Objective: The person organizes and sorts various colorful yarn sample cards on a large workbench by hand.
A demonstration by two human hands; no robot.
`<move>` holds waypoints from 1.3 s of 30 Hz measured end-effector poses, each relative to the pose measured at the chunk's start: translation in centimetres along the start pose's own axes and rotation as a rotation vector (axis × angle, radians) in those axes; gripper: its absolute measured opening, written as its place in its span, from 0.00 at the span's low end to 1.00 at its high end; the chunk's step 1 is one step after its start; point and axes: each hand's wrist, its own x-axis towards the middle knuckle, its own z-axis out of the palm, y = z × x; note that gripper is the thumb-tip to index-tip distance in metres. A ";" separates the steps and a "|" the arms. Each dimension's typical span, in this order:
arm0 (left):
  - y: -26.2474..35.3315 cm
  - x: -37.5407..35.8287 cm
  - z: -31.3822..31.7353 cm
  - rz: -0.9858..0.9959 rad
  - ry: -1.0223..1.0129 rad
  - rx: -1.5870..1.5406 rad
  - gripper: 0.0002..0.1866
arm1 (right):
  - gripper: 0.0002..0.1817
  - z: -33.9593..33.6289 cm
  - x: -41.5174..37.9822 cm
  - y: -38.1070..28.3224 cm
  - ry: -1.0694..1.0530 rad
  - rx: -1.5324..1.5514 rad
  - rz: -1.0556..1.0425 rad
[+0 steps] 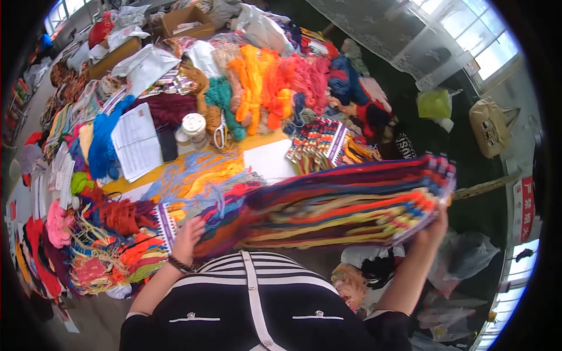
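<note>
A long bundle of multicoloured yarn (328, 202) stretches sideways in front of my body, its strands fixed to a card strip at the right end. My right hand (432, 225) grips that strip from below. Toward the bundle's left end, my left hand (188, 237) has its fingers stretched out beside the loose strands. Just behind it lies a white and purple card strip (165, 225) with red, orange and green yarn attached. Loose blue and yellow strands (202, 175) lie on the table beyond the bundle.
Heaps of yarn skeins (260, 82) cover the table's far side. Scissors (220, 133), a lidded cup (195, 126), a printed sheet (136, 142) and another carded yarn bundle (316, 143) lie nearer. Plastic bags (465, 260) are at the right; a tote bag (490, 128) hangs on the wall.
</note>
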 end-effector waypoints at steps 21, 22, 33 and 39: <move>-4.5 -4.3 0.9 -0.331 0.596 -0.323 0.28 | 0.29 -5.0 30.6 39.4 -0.033 -0.705 0.301; -4.9 -4.6 0.4 -0.332 0.621 -0.319 0.28 | 0.28 -5.4 31.3 40.4 -0.050 -0.704 0.276; -13.7 1.6 -11.2 -0.032 0.917 0.640 0.20 | 0.27 -1.7 24.6 33.6 0.044 -1.449 -0.526; -12.9 6.2 -15.7 -0.235 0.937 0.771 0.21 | 0.23 5.5 7.2 36.4 -0.603 -1.130 -0.098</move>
